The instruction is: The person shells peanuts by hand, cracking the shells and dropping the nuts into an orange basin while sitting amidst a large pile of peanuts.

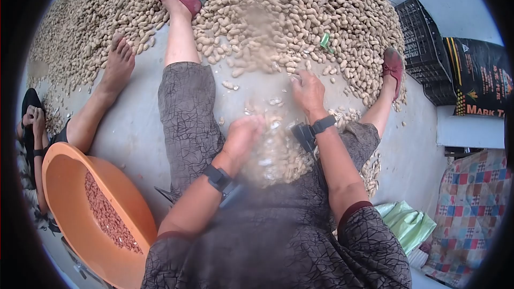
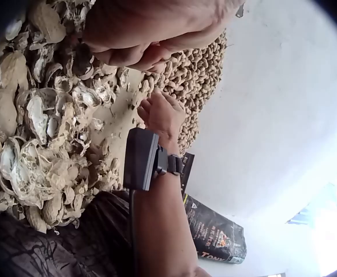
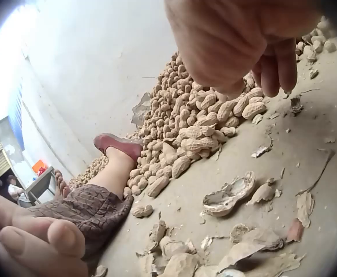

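Note:
My right hand (image 1: 309,91) reaches to the near edge of a heap of unshelled peanuts (image 1: 257,10), its fingertips close to a single peanut (image 1: 308,65). In the right wrist view its fingers (image 3: 287,66) point down, near the floor. My left hand (image 1: 243,134), blurred in the head view, is over a pile of broken peanut shells (image 1: 278,158) between the legs. From the right wrist camera, the left hand (image 3: 36,236) shows bent fingers; I cannot tell whether anything lies inside them. Open shell halves (image 2: 36,121) lie below it in the left wrist view.
An orange basin (image 1: 112,182) of reddish shelled peanuts (image 1: 110,214) stands at the left, beside another person's bare foot (image 1: 119,64). Black crates (image 1: 420,43), a dark printed sack (image 1: 479,77) and a green bag (image 1: 407,225) are at the right. A green scrap (image 1: 325,42) lies on the heap.

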`<state>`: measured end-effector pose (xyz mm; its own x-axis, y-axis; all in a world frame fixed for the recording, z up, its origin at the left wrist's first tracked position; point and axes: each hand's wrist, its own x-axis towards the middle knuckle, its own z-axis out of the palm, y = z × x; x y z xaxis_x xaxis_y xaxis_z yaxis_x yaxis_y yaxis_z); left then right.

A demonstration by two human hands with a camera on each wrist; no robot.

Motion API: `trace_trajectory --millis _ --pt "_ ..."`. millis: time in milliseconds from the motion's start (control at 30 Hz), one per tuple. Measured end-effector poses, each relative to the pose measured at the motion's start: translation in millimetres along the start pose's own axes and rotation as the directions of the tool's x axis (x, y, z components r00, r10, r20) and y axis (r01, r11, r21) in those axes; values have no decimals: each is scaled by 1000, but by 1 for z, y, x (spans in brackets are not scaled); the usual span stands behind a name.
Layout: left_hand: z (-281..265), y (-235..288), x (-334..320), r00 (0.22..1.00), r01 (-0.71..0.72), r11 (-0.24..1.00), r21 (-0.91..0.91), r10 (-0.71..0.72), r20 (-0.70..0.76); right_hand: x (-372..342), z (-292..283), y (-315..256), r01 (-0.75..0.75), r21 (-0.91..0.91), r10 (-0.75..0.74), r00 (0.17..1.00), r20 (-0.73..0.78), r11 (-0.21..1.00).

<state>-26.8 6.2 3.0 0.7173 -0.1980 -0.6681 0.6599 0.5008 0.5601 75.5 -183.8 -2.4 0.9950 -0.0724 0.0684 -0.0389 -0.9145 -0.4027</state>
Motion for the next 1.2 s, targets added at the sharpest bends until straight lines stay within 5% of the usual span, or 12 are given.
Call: trace_trajectory --millis 100,533,600,733,800,833,900,1100,1200 --pt "0 2 3 1000 11 998 60 -10 -5 17 20 9 123 -43 -125 991 -51 991" --pt "0 -2 10 999 2 997 78 -6 53 28 40 21 154 -149 -171 979 -108 977" --pt "-2 -4 11 998 -12 996 93 6 58 23 34 17 -9 -58 5 997 -73 998" --pt "-1 -3 9 999 -42 997 71 42 -4 3 31 16 -9 67 12 998 -54 998" --pt "-3 0 9 998 -67 994 80 66 16 -9 42 24 -72 588 -17 990 143 806" --pt "-3 1 10 995 -94 992 88 90 39 -18 31 12 -74 589 -15 989 145 805" --pt "-3 1 10 992 -124 990 70 121 43 -37 7 -13 -322 717 19 918 395 618" --pt "-8 0 9 957 -184 983 -3 180 227 -69 -14 -39 -317 805 -155 882 444 502" --pt "-13 -2 7 935 -160 987 -17 157 317 -78 -24 -44 -278 794 -154 895 418 541"
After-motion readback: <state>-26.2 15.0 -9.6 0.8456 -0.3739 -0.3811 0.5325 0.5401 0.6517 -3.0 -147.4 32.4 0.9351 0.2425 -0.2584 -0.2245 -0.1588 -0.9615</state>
